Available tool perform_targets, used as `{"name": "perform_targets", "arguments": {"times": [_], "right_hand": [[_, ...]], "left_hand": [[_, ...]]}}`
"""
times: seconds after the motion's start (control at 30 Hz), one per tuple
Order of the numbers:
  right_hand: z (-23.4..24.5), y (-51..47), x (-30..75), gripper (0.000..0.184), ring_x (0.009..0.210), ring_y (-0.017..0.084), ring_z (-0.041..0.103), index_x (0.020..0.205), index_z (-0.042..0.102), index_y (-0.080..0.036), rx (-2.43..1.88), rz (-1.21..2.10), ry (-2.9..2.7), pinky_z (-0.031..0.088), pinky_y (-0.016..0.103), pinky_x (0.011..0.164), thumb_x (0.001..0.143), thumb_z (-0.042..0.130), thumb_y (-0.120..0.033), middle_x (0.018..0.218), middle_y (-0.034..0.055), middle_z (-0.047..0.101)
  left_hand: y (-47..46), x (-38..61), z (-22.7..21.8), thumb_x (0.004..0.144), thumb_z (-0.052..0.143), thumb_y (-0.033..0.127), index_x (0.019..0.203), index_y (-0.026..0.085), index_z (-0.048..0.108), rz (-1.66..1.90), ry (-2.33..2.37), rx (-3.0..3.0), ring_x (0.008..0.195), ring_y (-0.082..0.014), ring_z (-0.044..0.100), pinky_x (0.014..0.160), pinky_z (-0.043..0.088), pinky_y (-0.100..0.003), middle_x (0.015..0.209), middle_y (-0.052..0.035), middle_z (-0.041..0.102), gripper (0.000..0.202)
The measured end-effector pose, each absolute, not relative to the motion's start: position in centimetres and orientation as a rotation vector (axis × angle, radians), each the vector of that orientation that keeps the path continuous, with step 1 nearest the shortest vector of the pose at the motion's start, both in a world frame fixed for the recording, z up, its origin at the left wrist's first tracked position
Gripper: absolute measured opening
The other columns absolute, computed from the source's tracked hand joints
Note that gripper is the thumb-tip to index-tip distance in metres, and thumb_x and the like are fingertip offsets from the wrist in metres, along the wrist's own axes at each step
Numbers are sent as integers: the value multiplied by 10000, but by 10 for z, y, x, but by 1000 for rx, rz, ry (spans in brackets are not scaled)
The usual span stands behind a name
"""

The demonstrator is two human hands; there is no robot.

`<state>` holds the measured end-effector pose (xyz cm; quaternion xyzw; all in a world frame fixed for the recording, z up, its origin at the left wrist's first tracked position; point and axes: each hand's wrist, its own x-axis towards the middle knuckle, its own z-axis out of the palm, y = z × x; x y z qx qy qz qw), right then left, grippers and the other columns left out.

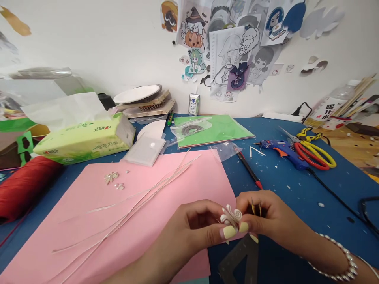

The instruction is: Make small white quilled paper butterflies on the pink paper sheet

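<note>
Low and right of centre, my left hand [198, 225] pinches a small white ornament of curled strips [232, 216] between thumb and fingertips. My right hand [271, 213] is closed on the same ornament from the other side, its thumb beside the left thumb. Two thin yellowish prongs, apparently of tweezers [256, 207], stick up between the right fingers; the rest is hidden. Below the hands lies a dark triangular ruler [241, 260]. Long white strips [142, 197] stretch across the pink sheet [171, 169]. A small beaded ornament [111, 177] and white beads [119, 186] lie at its upper left.
A red thread spool [26, 187] and tissue pack [85, 138] stand left. A clear packet [146, 149] and green sheet [219, 128] lie farther back. On the right are a red-and-black pen [248, 167], blue glue gun [282, 153], scissors [314, 156] and a cable.
</note>
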<state>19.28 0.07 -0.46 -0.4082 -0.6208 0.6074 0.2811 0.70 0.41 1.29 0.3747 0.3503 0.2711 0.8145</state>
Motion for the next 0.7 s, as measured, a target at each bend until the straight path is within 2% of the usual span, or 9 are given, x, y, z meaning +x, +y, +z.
{"name": "perform_targets", "arguments": {"times": [0.27, 0.47, 0.6, 0.7], "right_hand": [[-4, -4, 186, 256, 430, 48, 391, 620, 520, -151, -1093, 1676, -1675, 281, 175, 424, 716, 606, -373, 489, -55, 455], [-8, -2, 186, 358, 442, 52, 337, 553, 458, -152, -1097, 1635, -1731, 242, 194, 424, 674, 622, -446, 476, -60, 395], [-3, -1, 192, 477, 490, 79, 372, 589, 486, -155, -1020, 1522, -1754, 273, 212, 450, 683, 482, -623, 528, -27, 431], [4, 1, 198, 470, 548, 94, 414, 703, 524, -161, -991, 1330, -1801, 311, 217, 490, 785, 352, -590, 625, 1, 474]], "left_hand": [[3, 9, 8, 648, 683, 185, 697, 141, 631, 602, 812, 776, 733, -109, 571, 715, 421, -213, 726, 9, 639, 84], [2, 9, 8, 626, 703, 171, 634, 134, 621, 625, 824, 760, 672, -75, 557, 667, 418, -170, 654, 33, 626, 91], [2, 8, 8, 687, 661, 196, 700, 123, 606, 627, 812, 775, 674, -99, 603, 691, 441, -199, 688, -15, 663, 92], [3, 7, 10, 712, 637, 199, 725, 124, 589, 615, 783, 765, 633, -108, 615, 645, 464, -215, 716, -31, 662, 90]]}}
